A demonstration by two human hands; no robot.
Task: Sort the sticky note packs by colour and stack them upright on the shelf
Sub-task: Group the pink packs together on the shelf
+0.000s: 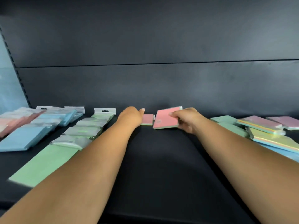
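In the head view, both bare forearms reached forward over the dark shelf toward its back panel. The right hand gripped a pink pack of sticky notes by its right edge: the thumb lay curled over the top face near the upper right corner, and the other fingers were tucked beneath the pack, so only their knuckles showed. The pack was tilted, its far edge raised and its near edge low over the shelf; a thin green layer showed along its near edge.

The left hand was seen from the back, with its fingers pointing away from the camera and mostly hidden behind the knuckles. One fingertip with a pale nail stuck out at the upper right, just above a smaller pink pack that lay flat on the shelf between the two hands. The hand was against that pack's left edge, but whether the fingers were holding it or only touching it could not be told.

To the left lay a row of green packs in clear wrappers with hang tabs, overlapping one another, and further left blue packs and reddish packs, also lying flat. To the right, green, pink, yellow and blue packs lay in a loose pile.
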